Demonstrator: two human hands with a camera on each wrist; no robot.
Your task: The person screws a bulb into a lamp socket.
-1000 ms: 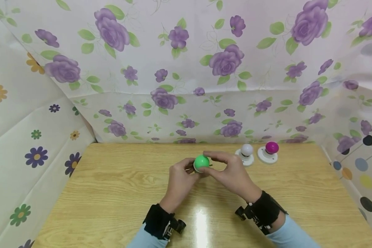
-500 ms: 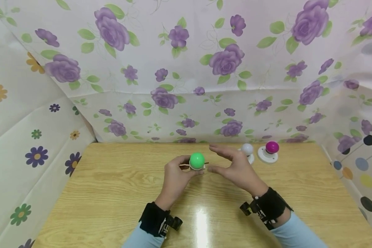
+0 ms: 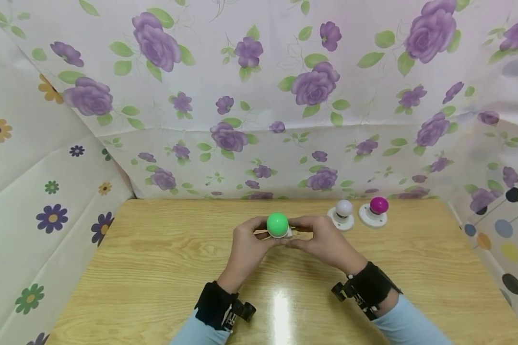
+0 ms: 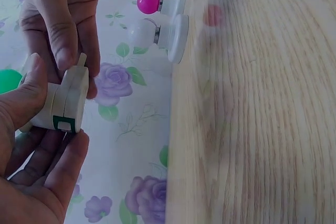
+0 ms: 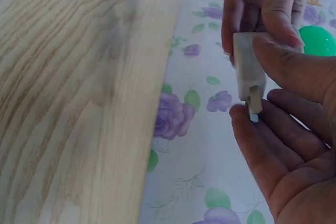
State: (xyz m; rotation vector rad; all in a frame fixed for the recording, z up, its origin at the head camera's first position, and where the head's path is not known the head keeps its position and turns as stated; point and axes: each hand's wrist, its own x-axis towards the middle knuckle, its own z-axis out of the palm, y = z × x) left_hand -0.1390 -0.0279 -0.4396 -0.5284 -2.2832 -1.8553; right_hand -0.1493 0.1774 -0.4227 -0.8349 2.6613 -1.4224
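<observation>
A green bulb sits in a white plug-in lamp holder, held up over the table. My left hand grips the holder, thumb on one side and fingers on the other. From the right, my right hand pinches the holder's plug end, its thumb lying on the white body in the right wrist view. Metal prongs stick out there, close to the right fingertips. Much of the bulb is hidden behind the hands in both wrist views.
On the wooden table, at the back right, a white bulb and a magenta bulb stand upright in round white bases. Floral sheeting rises behind the table's far edge.
My right hand has let go of the green bulb, drawn back to the right, then come in again at the holder's plug end. The left hand has shifted slightly, keeping its grip.
</observation>
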